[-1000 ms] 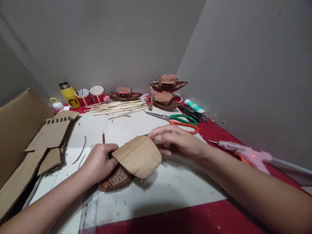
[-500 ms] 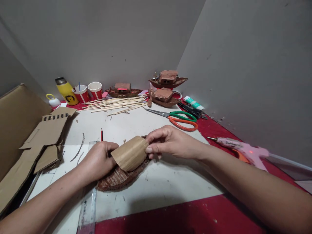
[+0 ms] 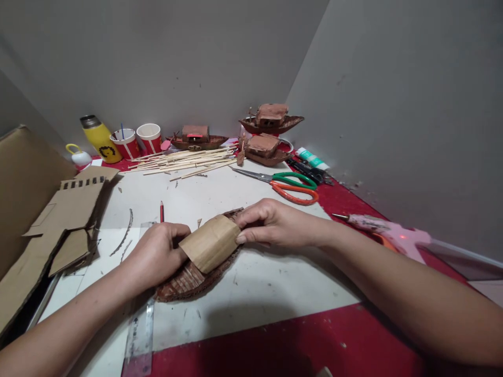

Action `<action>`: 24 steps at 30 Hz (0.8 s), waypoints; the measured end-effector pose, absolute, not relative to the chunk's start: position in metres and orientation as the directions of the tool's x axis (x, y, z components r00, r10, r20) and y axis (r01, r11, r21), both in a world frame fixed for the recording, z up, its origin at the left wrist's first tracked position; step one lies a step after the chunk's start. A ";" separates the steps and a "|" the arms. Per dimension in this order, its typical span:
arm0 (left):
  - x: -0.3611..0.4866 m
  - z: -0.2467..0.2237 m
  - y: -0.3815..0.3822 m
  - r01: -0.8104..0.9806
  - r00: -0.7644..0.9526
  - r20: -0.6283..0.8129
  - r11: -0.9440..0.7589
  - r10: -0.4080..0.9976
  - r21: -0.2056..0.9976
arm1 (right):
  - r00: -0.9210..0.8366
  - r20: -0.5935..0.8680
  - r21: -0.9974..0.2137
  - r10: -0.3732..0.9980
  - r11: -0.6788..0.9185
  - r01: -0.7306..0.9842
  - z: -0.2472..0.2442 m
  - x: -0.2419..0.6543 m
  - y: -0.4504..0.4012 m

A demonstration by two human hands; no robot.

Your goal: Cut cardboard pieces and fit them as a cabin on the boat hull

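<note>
A small brown model boat lies slantwise in front of me, its hull showing a ribbed inner surface. Over its middle sits a curved piece of tan cardboard, bowed like a roof. My right hand pinches the cardboard's right end between thumb and fingers. At the left end, my left hand is closed around the cardboard's edge and the boat's side, with its fingertips hidden behind the piece. Whether the cardboard touches the hull all along cannot be seen.
Scissors, wooden sticks and finished model boats lie farther back. A pink glue gun rests at right. Cut cardboard stands at left; a pencil and clear ruler lie near my left arm.
The cardboard looks slightly flatter over the boat, and my right fingers have tucked in closer at its end. More of the boat's far tip shows. The whole view has shifted a little.
</note>
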State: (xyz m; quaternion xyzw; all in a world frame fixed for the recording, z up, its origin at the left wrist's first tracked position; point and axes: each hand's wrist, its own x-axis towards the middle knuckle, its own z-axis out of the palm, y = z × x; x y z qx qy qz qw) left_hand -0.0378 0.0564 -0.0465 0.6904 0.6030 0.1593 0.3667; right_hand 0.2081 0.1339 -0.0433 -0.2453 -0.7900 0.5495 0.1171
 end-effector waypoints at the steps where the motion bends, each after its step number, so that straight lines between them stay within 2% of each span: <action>1: -0.037 -0.046 0.056 0.709 0.219 -0.220 0.000 0.951 0.705 | -0.845 -0.117 -0.933 0.521 0.234 0.273 -0.044 0.208 0.134; 4: -0.036 -0.045 0.056 0.701 0.216 -0.216 0.002 0.952 0.713 | -0.840 -0.171 -0.942 0.515 0.166 0.293 -0.047 0.208 0.135; 9: -0.036 -0.046 0.056 0.713 0.216 -0.201 -0.014 0.955 0.701 | -0.864 -0.121 -0.924 0.489 0.263 0.279 -0.049 0.208 0.136; 14: -0.036 -0.047 0.056 0.743 0.224 -0.209 -0.028 0.952 0.668 | -0.880 -0.089 -0.931 0.467 0.275 0.240 -0.050 0.208 0.136; 20: -0.036 -0.046 0.057 0.764 0.234 -0.227 -0.034 0.945 0.645 | -0.861 -0.238 -0.953 0.450 0.063 0.297 -0.051 0.210 0.129; 24: -0.036 -0.047 0.056 0.782 0.228 -0.229 -0.038 0.946 0.623 | -0.871 -0.232 -0.960 0.433 0.041 0.276 -0.052 0.210 0.124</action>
